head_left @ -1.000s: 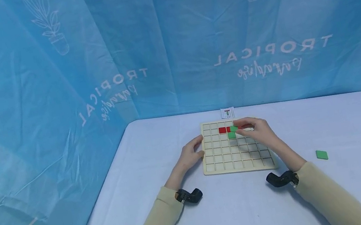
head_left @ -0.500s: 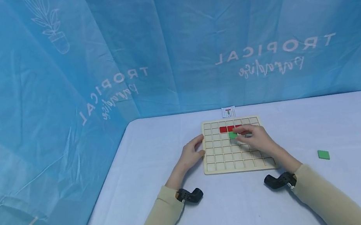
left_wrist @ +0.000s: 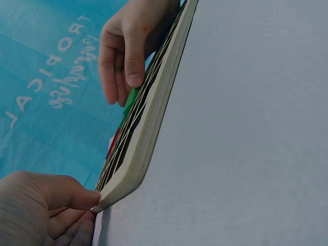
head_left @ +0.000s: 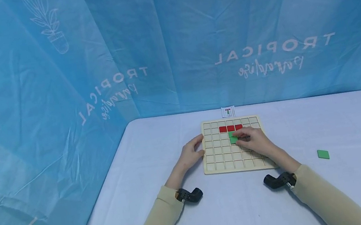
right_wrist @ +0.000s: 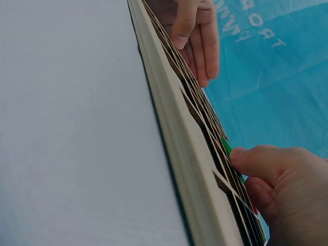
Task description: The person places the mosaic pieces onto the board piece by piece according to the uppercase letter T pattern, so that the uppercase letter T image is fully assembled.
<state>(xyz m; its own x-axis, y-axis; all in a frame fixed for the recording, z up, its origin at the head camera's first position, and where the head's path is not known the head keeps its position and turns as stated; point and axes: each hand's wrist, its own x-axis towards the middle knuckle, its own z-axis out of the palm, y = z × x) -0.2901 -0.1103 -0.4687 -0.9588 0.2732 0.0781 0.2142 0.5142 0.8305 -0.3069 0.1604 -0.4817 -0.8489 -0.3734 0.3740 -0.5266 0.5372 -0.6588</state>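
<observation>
In the head view a pale wooden grid board (head_left: pixel 218 156) lies on the table. A row of red square tiles (head_left: pixel 223 129) sits in its upper cells, with a green tile (head_left: pixel 231 134) below the middle one. My right hand (head_left: pixel 255 140) pinches another green tile (head_left: pixel 233 140) between thumb and fingers, low over the cell beneath. The right wrist view shows the thumb on this tile's edge, tilted against the grid. My left hand (head_left: pixel 190 155) touches the board's left edge with thumb and fingertips, its fingers fairly straight. Part of the board is hidden under my right hand.
One loose green tile (head_left: pixel 323 154) lies on the white tablecloth (head_left: pixel 232 214) right of the board. A small printed card (head_left: pixel 228 111) with a T-shaped pattern lies behind the board. Blue curtains (head_left: pixel 190 40) stand at the back and left.
My right hand has come toward me and down with the green tile, from over the red row to the cell below the first green tile. My left hand stays at the board's edge.
</observation>
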